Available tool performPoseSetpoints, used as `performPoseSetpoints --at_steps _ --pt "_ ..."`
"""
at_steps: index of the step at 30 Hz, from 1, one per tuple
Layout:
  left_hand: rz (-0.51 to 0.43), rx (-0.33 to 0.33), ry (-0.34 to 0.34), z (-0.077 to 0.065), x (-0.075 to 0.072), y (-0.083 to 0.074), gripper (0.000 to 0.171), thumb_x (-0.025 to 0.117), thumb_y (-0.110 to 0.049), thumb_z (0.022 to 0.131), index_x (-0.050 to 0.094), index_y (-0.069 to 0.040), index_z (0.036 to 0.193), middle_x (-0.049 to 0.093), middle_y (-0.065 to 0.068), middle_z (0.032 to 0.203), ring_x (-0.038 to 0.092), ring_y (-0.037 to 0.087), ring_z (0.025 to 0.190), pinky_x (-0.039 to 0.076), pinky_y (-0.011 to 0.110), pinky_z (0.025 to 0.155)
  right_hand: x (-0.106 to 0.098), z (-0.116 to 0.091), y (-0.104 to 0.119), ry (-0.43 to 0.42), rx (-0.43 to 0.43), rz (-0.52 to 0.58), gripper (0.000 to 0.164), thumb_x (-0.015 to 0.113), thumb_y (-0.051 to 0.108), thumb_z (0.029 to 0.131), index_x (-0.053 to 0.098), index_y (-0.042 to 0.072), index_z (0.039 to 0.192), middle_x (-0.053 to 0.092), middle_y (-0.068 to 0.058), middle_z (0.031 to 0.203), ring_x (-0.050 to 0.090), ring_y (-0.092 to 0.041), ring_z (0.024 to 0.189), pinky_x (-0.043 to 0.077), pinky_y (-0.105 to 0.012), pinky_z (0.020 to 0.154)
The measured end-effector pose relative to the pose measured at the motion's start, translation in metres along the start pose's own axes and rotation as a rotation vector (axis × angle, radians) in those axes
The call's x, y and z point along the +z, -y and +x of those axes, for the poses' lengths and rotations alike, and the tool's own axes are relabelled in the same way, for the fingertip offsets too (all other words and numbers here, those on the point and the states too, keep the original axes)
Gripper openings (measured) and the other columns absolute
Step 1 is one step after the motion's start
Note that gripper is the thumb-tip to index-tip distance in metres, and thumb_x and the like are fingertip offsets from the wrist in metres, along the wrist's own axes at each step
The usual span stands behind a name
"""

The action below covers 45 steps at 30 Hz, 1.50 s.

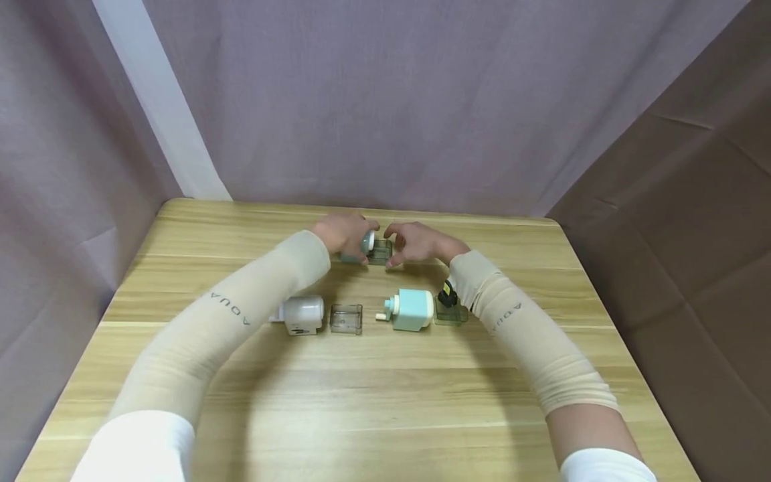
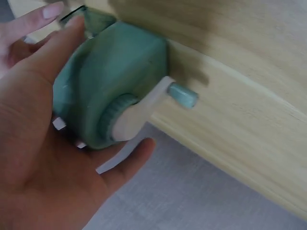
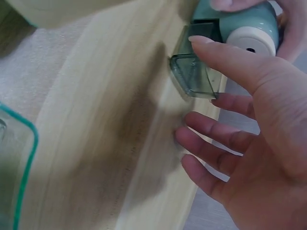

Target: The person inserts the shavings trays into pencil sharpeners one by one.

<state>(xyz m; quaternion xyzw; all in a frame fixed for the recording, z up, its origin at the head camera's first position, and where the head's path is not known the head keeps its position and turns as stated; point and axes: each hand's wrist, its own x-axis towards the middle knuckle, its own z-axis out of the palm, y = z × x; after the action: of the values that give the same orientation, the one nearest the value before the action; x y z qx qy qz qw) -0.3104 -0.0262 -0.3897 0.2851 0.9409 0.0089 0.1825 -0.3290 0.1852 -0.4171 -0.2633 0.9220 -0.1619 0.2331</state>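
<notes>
The teal sharpener (image 2: 120, 62) is located near the far edge of the counter (image 1: 361, 415), at mid-width. The left hand (image 1: 343, 234) grasps its body, with thumb and fingers placed around opposite sides. The crank (image 2: 148, 103), a pale arm ending in a teal knob, projects on the left-hand side; the pale round face (image 3: 252, 42) with its hole is directed toward the right hand (image 1: 418, 241).

A transparent green drawer (image 3: 192, 76) is positioned at the dark opening in the body, on the side of the right hand. Whether it is partly seated in the opening or only adjacent to it cannot be determined. The right hand is released: thumb and fingers are spread about the drawer, with the thumb over it and one fingertip at its corner. Contact with the drawer cannot be confirmed.

Nearer the person, a row of items is arranged from left to right: a white sharpener (image 1: 304, 311); a clear grey tray (image 1: 346, 328) just beside it; a mint sharpener (image 1: 412, 309), crank directed left; and a green tray (image 1: 452, 322) bearing a black part (image 1: 446, 296) with a yellow mark. Beige sleeves (image 1: 241, 314) cover both forearms.
</notes>
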Motion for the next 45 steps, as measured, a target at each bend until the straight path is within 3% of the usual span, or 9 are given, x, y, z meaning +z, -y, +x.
performPoseSetpoints --at_steps 3,7,14,22,27,45 --pt "-0.034 0.016 -0.009 0.003 0.004 0.002 0.085 0.083 -0.036 0.085 0.038 -0.018 0.155 0.058 0.011 0.142 0.059 0.029 0.116 0.056 0.048 0.097 0.002 0.001 -0.001 -0.02 -0.002 0.001 0.074 0.086 0.037 0.081 0.051 0.01 0.141 0.065 -0.017 0.119 0.059 -0.03 0.105 0.052 -0.05 0.095" --pt "-0.096 0.025 -0.029 0.006 0.008 0.003 0.084 0.084 -0.026 0.085 0.037 -0.017 0.154 0.057 0.012 0.14 0.06 0.027 0.112 0.056 0.045 0.097 0.003 0.002 -0.003 -0.042 -0.008 -0.011 0.069 0.086 0.036 0.081 0.054 0.01 0.137 0.066 -0.017 0.118 0.059 -0.03 0.104 0.052 -0.05 0.094" --pt "-0.07 0.015 -0.04 0.011 0.013 -0.001 0.086 0.084 -0.024 0.085 0.035 -0.017 0.154 0.05 0.014 0.147 0.055 0.031 0.122 0.052 0.048 0.104 0.006 -0.001 -0.007 -0.07 -0.026 -0.019 0.065 0.085 0.032 0.082 0.057 0.01 0.135 0.067 -0.016 0.115 0.061 -0.03 0.104 0.052 -0.051 0.096" --pt "-0.068 0.014 -0.037 0.011 0.012 -0.003 0.088 0.084 -0.021 0.085 0.033 -0.016 0.155 0.046 0.015 0.152 0.051 0.033 0.129 0.049 0.049 0.108 0.008 -0.001 -0.008 -0.082 -0.06 0.049 0.058 0.086 0.025 0.082 0.06 0.006 0.13 0.072 -0.008 0.097 0.065 -0.023 0.089 0.056 -0.043 0.086" --pt "-0.054 0.019 -0.048 0.01 0.013 -0.003 0.088 0.084 -0.022 0.085 0.033 -0.016 0.155 0.044 0.015 0.153 0.048 0.034 0.131 0.046 0.05 0.111 0.008 0.001 -0.008 -0.08 -0.064 0.062 0.059 0.085 0.024 0.085 0.058 0.003 0.133 0.072 -0.007 0.095 0.065 -0.021 0.086 0.056 -0.041 0.085" --pt "-0.051 0.035 -0.108 0.012 0.015 -0.007 0.073 0.087 -0.02 0.081 0.045 -0.016 0.141 0.056 0.011 0.138 0.055 0.032 0.121 0.049 0.047 0.106 0.012 0.001 -0.008 -0.065 -0.062 0.184 0.06 0.082 0.022 0.088 0.052 0.005 0.138 0.067 -0.012 0.102 0.063 -0.023 0.09 0.054 -0.039 0.082"
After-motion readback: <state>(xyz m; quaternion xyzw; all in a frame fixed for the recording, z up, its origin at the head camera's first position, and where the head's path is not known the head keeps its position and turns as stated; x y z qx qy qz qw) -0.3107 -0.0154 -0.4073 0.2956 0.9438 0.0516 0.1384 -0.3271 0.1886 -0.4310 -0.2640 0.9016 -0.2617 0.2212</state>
